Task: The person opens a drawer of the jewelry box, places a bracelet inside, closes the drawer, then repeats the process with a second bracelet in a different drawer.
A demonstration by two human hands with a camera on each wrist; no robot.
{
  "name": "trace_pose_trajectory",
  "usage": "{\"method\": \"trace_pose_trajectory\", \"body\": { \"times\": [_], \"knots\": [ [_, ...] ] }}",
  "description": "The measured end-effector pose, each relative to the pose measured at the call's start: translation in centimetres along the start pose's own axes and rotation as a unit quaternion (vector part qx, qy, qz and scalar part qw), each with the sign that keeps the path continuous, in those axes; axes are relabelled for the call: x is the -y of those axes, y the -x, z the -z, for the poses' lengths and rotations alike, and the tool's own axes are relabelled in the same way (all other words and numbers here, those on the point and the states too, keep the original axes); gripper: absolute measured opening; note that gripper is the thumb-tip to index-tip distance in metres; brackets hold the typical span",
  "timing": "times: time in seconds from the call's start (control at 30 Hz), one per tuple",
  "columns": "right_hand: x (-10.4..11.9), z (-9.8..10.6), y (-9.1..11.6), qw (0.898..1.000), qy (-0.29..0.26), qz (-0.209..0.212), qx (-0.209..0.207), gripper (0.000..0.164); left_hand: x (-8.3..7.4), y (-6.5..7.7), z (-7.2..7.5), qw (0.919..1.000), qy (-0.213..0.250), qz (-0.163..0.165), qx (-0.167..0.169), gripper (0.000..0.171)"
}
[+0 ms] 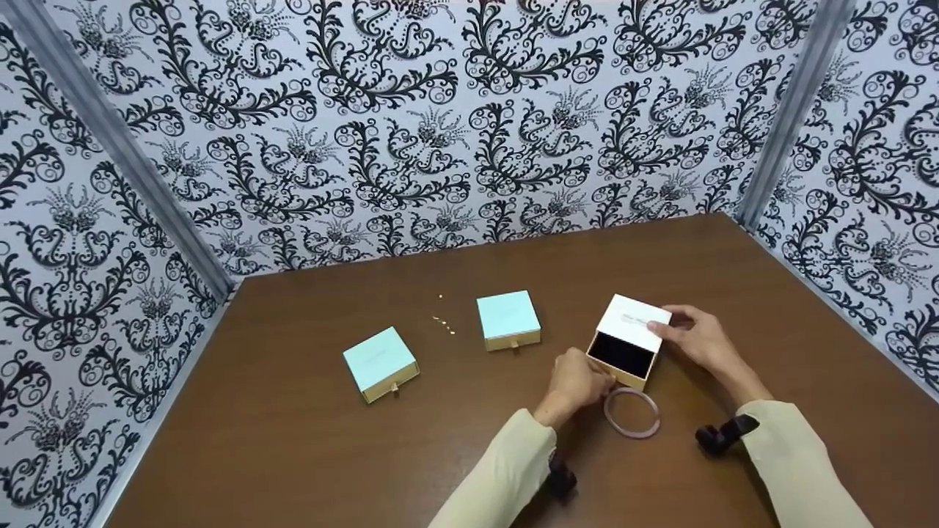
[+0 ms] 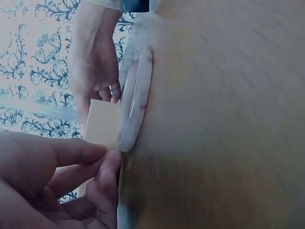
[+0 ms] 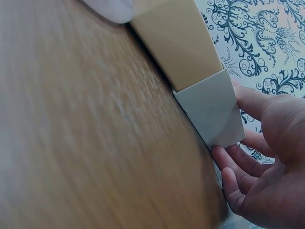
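A small drawer box stands on the table at right, its white sleeve [image 1: 634, 323] printed with faint lettering. Its tan drawer [image 1: 618, 372] is pulled partway out and shows a black lining. My left hand [image 1: 579, 378] pinches the front of the drawer between thumb and fingertips; the exact spot they hold is hidden. On the sleeve's far right side, my right hand [image 1: 697, 337] grips it, thumb on top, with fingers [image 3: 243, 167] at its back end in the right wrist view. A pale pink bangle [image 1: 632, 438] lies flat just in front of the drawer.
Two mint-topped drawer boxes, one in the middle [image 1: 508, 315] and one at left [image 1: 380, 359], stand closed with small pull tabs facing me. Several tiny shiny bits [image 1: 444, 324] lie between them. Patterned walls [image 1: 440, 147] border the brown table [image 1: 293, 440].
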State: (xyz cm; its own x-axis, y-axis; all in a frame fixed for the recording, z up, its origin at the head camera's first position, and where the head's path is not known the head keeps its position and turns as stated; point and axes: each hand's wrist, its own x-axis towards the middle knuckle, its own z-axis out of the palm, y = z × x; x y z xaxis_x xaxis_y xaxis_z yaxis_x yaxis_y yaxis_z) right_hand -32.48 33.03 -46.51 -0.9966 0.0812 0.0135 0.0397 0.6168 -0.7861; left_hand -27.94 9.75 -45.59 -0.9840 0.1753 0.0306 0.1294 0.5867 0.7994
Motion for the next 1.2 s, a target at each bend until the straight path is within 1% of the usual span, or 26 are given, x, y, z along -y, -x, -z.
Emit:
{"method": "trace_pose_trajectory", "body": {
  "times": [0.27, 0.43, 0.53, 0.6, 0.67, 0.77, 0.83, 0.97, 1.1, 1.2],
  "knots": [
    [0.1, 0.1, -0.1, 1.0, 0.003, 0.001, -0.005, 0.076, -0.1, 0.3, 0.1, 0.9998, -0.009, -0.016, -0.005, 0.014],
    [0.1, 0.1, -0.1, 1.0, -0.002, 0.003, -0.006, 0.076, -0.1, 0.4, 0.4, 0.9998, -0.011, -0.018, 0.003, 0.015],
    [0.0, 0.1, -0.1, 1.0, 0.0, 0.011, -0.008, 0.075, -0.1, 0.4, 0.6, 0.9998, -0.016, -0.013, 0.007, 0.018],
    [0.0, 0.0, -0.1, 1.0, 0.003, 0.017, -0.011, 0.074, -0.3, 0.5, 0.7, 0.9998, -0.014, -0.004, 0.017, 0.023],
    [-0.1, 0.0, -0.1, 1.0, 0.007, 0.022, -0.013, 0.072, -0.5, 0.6, 0.8, 0.9995, -0.013, 0.007, 0.029, 0.035],
    [-0.1, 0.0, -0.1, 1.0, 0.007, 0.025, -0.013, 0.072, -0.9, 0.8, 0.9, 0.9986, 0.001, 0.018, 0.049, 0.044],
    [-0.1, 0.1, -0.1, 1.0, 0.007, 0.025, -0.013, 0.072, -1.2, 1.0, 0.9, 0.9982, 0.001, 0.018, 0.058, 0.044],
    [-0.1, 0.1, 0.0, 1.0, 0.006, 0.021, -0.014, 0.073, -1.5, 1.3, 1.0, 0.9974, -0.02, 0.015, 0.068, 0.034],
    [-0.1, 0.1, 0.0, 1.0, 0.002, 0.017, -0.014, 0.073, -1.6, 1.5, 0.8, 0.9965, -0.044, 0.02, 0.069, 0.038],
    [-0.1, 0.0, 0.0, 1.0, 0.002, 0.014, -0.013, 0.074, -1.6, 1.6, 0.7, 0.9964, -0.053, 0.009, 0.065, 0.038]
  ]
}}
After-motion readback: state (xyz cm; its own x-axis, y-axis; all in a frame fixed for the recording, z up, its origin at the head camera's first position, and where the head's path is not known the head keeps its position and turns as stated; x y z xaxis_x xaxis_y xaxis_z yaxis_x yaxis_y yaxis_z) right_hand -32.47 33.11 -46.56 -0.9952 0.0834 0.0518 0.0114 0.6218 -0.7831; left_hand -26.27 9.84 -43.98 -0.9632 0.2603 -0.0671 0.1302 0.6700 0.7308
